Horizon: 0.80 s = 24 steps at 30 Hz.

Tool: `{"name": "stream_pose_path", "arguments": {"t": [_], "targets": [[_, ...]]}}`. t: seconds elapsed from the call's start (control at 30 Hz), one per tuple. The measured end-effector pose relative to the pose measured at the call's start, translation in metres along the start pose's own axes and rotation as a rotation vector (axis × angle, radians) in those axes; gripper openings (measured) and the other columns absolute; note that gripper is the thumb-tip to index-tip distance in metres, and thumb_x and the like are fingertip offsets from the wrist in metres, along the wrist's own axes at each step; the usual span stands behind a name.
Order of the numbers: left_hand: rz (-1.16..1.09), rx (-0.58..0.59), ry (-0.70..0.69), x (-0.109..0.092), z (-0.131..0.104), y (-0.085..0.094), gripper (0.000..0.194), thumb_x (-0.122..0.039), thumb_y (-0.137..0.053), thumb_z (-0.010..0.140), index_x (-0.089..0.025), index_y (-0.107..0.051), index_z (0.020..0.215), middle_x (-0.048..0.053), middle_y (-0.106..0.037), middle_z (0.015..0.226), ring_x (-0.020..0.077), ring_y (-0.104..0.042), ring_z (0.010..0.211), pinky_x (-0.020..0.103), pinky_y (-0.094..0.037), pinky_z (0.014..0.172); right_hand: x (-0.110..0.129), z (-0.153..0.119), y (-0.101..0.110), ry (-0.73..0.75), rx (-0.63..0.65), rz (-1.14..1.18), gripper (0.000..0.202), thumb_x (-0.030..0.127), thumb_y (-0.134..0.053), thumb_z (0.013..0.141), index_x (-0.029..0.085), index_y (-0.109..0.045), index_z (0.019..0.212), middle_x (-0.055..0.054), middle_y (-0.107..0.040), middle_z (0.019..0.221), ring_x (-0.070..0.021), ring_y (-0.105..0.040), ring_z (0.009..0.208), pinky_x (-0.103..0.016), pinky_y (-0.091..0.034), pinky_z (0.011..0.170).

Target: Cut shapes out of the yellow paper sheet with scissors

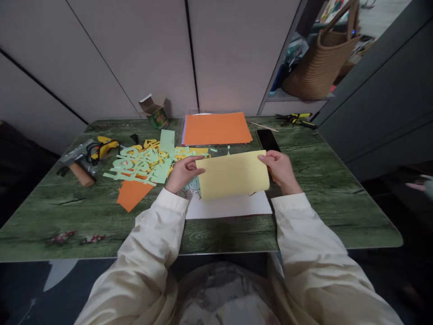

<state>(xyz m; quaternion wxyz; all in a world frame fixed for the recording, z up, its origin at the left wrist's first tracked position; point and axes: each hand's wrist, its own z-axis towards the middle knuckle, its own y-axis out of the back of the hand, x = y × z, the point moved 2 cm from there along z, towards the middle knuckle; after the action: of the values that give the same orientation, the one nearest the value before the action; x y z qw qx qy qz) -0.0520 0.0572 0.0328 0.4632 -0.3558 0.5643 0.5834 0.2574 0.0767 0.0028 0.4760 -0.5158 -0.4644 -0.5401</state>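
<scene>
Between my two hands I hold up a sheet of pale yellow paper [235, 176], its lower part curving. My left hand [182, 172] pinches the sheet's upper left corner between thumb and fingers. At the upper right corner, my right hand [280, 169] grips it the same way. Beneath the yellow sheet lies a white sheet of paper [230, 210] with a drawing, partly bluish, that is mostly covered. A phone [268, 140] with a dark screen rests just beyond my right hand. Left of my left hand is a pile of green and yellow paper cut-outs [144, 160].
An orange paper stack [218, 128] lies at the back. An open small box [157, 116], a hammer [81, 174] and a yellow corded tool [105, 146] are on the left. Yellow-black pliers [297, 119] and a thin stick [264, 127] lie back right. Orange paper [134, 194] sits near the cut-outs.
</scene>
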Motion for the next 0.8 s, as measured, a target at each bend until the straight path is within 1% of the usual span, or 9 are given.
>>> {"name": "stream_pose_path", "arguments": {"t": [0.07,0.13,0.2,0.27,0.33,0.37,0.5,0.7,0.8], "targets": [[-0.022,0.0,-0.015,0.001,0.0,-0.001,0.039,-0.022,-0.072,0.063,-0.018,-0.066,0.102,-0.005,-0.047,0.054,0.0066,-0.036,0.048,0.02,-0.033,0.047,0.0,0.0,0.001,0.007,-0.009,-0.023,0.024,0.038,-0.073,0.062,0.021,-0.057,0.064,0.005,-0.053,0.053,-0.0099,-0.047,0.046,-0.025,-0.039,0.048],[-0.02,-0.004,-0.017,0.001,0.0,-0.001,0.038,-0.022,-0.072,0.063,-0.019,-0.067,0.1,-0.005,-0.046,0.053,0.0069,-0.036,0.049,0.02,-0.033,0.047,0.001,0.0,0.002,0.009,-0.008,-0.03,0.024,0.037,-0.073,0.062,0.02,-0.056,0.063,0.006,-0.052,0.051,-0.0098,-0.047,0.045,-0.024,-0.039,0.047],[-0.014,-0.004,-0.011,-0.001,-0.001,-0.001,0.037,-0.021,-0.072,0.063,-0.018,-0.067,0.1,-0.006,-0.045,0.052,0.0066,-0.036,0.048,0.02,-0.033,0.047,0.002,0.0,0.002,0.005,0.004,-0.014,0.022,0.036,-0.073,0.062,0.02,-0.059,0.066,0.005,-0.057,0.055,-0.0106,-0.051,0.048,-0.025,-0.042,0.049],[-0.008,0.003,-0.003,-0.003,-0.001,-0.001,0.037,-0.019,-0.071,0.063,-0.018,-0.067,0.1,-0.006,-0.047,0.053,0.0064,-0.036,0.048,0.02,-0.034,0.048,0.005,-0.001,0.001,0.004,0.013,0.004,0.023,0.035,-0.073,0.063,0.021,-0.063,0.078,0.003,-0.062,0.061,-0.012,-0.055,0.052,-0.026,-0.045,0.052],[0.0,0.015,0.0,-0.005,-0.002,-0.002,0.038,-0.018,-0.071,0.064,-0.017,-0.067,0.101,-0.005,-0.047,0.053,0.0061,-0.036,0.048,0.02,-0.034,0.048,0.007,-0.002,0.0,0.01,0.013,0.015,0.031,0.034,-0.072,0.064,0.022,-0.065,0.091,0.002,-0.065,0.064,-0.0128,-0.058,0.054,-0.026,-0.046,0.053],[0.008,0.023,-0.002,-0.005,-0.002,-0.002,0.038,-0.018,-0.071,0.064,-0.017,-0.067,0.102,-0.006,-0.046,0.052,0.0059,-0.035,0.047,0.019,-0.033,0.047,0.009,-0.002,0.0,0.016,0.012,0.019,0.033,0.034,-0.072,0.064,0.022,-0.065,0.095,0.002,-0.065,0.064,-0.0127,-0.058,0.053,-0.026,-0.046,0.052],[0.018,0.035,-0.015,-0.006,-0.003,-0.002,0.039,-0.017,-0.07,0.066,-0.017,-0.066,0.104,-0.007,-0.042,0.05,0.0051,-0.031,0.046,0.019,-0.028,0.045,0.01,-0.003,0.0,0.026,0.009,0.045,0.03,0.031,-0.073,0.063,0.022,-0.067,0.091,0.002,-0.066,0.063,-0.0117,-0.058,0.053,-0.025,-0.047,0.052],[-0.012,0.036,0.008,-0.01,-0.003,-0.003,0.038,-0.014,-0.07,0.065,-0.016,-0.066,0.102,-0.006,-0.045,0.052,0.006,-0.033,0.048,0.02,-0.033,0.049,0.009,-0.002,0.001,0.036,0.003,0.028,0.032,0.03,-0.073,0.063,0.023,-0.067,0.094,0.002,-0.067,0.066,-0.0122,-0.059,0.054,-0.026,-0.047,0.053],[-0.027,0.042,-0.012,-0.011,-0.002,-0.003,0.039,-0.013,-0.07,0.064,-0.017,-0.065,0.103,-0.007,-0.042,0.051,0.0064,-0.032,0.047,0.02,-0.032,0.049,0.008,-0.002,0.001,0.052,0.01,0.022,0.031,0.03,-0.073,0.063,0.023,-0.067,0.093,0.003,-0.065,0.063,-0.0116,-0.058,0.054,-0.026,-0.047,0.054]]}}
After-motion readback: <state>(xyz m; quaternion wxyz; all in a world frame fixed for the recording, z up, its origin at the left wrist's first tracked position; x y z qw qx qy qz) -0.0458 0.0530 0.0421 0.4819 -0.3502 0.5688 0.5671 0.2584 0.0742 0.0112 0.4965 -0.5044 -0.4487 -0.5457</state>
